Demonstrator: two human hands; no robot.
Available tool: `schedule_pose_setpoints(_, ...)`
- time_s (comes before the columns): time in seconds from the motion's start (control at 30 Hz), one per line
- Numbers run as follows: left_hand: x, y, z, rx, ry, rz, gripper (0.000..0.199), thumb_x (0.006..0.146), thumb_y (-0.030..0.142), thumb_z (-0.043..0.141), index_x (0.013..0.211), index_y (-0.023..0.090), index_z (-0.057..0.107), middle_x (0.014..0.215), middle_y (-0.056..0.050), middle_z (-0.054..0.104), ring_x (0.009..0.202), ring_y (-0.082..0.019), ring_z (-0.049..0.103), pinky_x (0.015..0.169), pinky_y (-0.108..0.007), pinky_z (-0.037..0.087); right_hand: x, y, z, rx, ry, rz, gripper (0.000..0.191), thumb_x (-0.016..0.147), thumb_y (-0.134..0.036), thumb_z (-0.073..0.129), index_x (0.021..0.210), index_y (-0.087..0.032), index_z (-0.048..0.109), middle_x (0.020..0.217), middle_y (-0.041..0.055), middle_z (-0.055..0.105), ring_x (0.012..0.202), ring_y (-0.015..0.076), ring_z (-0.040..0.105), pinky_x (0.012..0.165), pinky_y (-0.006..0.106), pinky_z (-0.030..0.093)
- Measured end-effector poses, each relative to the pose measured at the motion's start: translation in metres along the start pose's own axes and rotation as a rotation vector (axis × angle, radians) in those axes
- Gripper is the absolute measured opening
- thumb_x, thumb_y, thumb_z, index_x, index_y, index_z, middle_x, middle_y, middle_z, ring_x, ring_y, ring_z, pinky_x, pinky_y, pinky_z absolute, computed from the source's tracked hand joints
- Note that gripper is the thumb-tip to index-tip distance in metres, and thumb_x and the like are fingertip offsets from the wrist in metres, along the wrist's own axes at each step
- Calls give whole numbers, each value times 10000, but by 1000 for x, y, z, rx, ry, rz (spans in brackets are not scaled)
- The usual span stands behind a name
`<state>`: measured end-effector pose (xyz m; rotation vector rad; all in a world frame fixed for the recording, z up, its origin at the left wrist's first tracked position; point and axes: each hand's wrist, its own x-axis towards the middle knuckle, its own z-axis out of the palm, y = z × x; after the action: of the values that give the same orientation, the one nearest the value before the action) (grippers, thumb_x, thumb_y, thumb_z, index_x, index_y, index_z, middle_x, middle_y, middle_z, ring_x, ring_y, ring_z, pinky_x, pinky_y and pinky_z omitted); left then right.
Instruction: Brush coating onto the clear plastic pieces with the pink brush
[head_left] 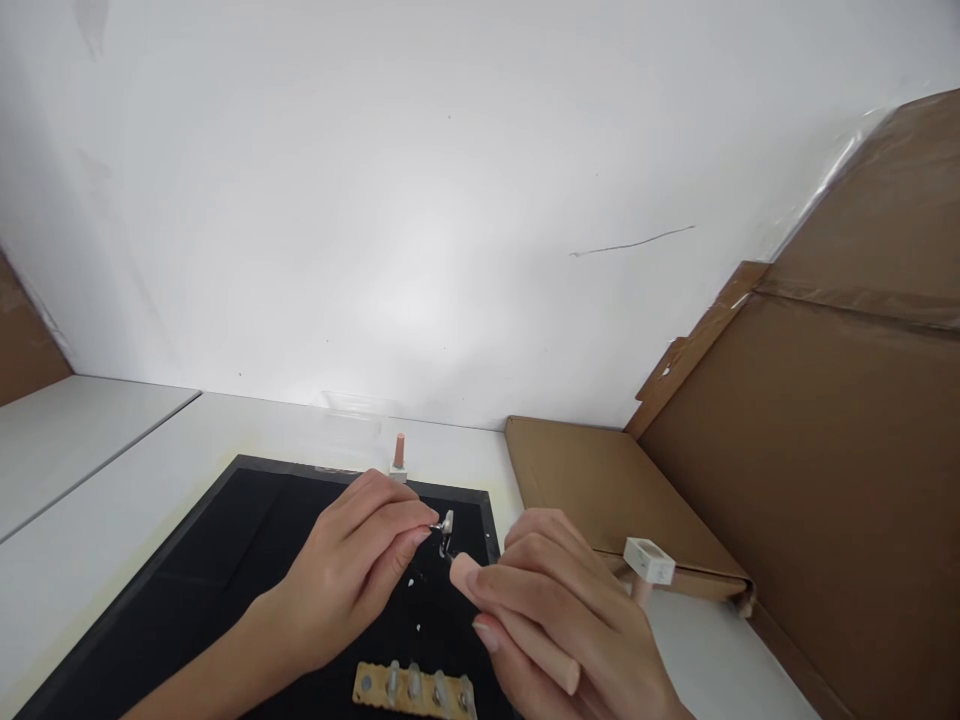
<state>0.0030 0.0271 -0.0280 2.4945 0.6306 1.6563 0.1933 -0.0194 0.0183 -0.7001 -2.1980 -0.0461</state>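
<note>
Between the thumb and fingertips of my left hand is a small shiny metal piece with a pale tip. My right hand is wrapped round a pinkish handle, whose thin dark end meets the metal piece. Both hands are above a black mat. Below them on the mat lies a yellowish strip bearing several translucent upright pieces. Small white bits are scattered on the mat between the hands.
A pinkish peg on a white block stands behind the mat. At right, a white square-topped piece is near a flat cardboard box. Tall cardboard borders the right side; a white wall rises behind.
</note>
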Motion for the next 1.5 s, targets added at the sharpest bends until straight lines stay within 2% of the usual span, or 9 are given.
schedule_pose_setpoints(0.17, -1, 0, -1, -13, -1, -36, 231, 906, 16, 458, 1026, 163, 591, 841, -54, 610, 755, -149, 575, 665, -255, 500, 2, -2, -3, 9, -42, 19, 211, 809, -25, 523, 931, -191, 571, 647, 1, 566, 610, 153, 484, 584, 307, 452)
schedule_pose_setpoints(0.27, -1, -2, -1, -85, -1, -130, 209, 897, 26, 479, 974, 163, 616, 835, -49, 626, 751, -138, 593, 669, -237, 499, 3, -3, -6, 21, 9, 26, 234, 804, -17, 518, 932, -206, 570, 642, 4, 565, 602, 160, 488, 574, 319, 453)
schedule_pose_setpoints(0.4, 1, -4, -1, -295, -39, -397, 162, 901, 93, 513, 882, 175, 651, 776, -26, 657, 699, -126, 612, 650, -229, 498, 1, -2, -7, 32, 93, 55, 263, 787, 3, 522, 938, -205, 575, 653, 7, 563, 586, 161, 494, 565, 329, 459)
schedule_pose_setpoints(0.53, 1, -4, -1, -657, -61, -701, 85, 874, 176, 587, 851, 191, 668, 775, -16, 693, 700, -123, 631, 658, -226, 518, -2, 1, -5, 35, 130, 52, 261, 774, 6, 527, 926, -200, 577, 654, 2, 575, 576, 154, 485, 566, 334, 453)
schedule_pose_setpoints(0.67, 1, -5, -2, -841, -70, -832, 37, 825, 194, 661, 824, 195, 698, 714, 2, 667, 653, -107, 600, 643, -218, 515, -2, 3, -2, 60, 168, 84, 267, 791, -5, 528, 958, -202, 594, 649, 2, 569, 581, 156, 501, 561, 332, 455)
schedule_pose_setpoints(0.87, 2, -2, -3, -810, -101, -778, 107, 832, 245, 665, 808, 197, 758, 742, -23, 618, 680, -128, 572, 652, -258, 493, -1, 4, -1, 99, 136, 132, 280, 829, -41, 545, 1027, -226, 614, 694, 19, 591, 626, 166, 550, 519, 288, 467)
schedule_pose_setpoints(1.17, 3, -1, -2, -808, -145, -776, 175, 846, 327, 658, 784, 182, 732, 740, -21, 600, 695, -137, 559, 668, -273, 464, -3, 5, 2, 148, 58, 157, 262, 869, -94, 553, 1081, -232, 621, 802, 48, 637, 682, 168, 601, 526, 267, 497)
schedule_pose_setpoints(1.5, 4, -2, -4, -777, -142, -744, 209, 856, 356, 646, 762, 182, 714, 717, -18, 594, 693, -141, 548, 685, -286, 466, -1, 4, 0, 79, 34, 188, 252, 862, -46, 506, 1004, -233, 599, 716, 17, 632, 641, 164, 567, 576, 297, 500)
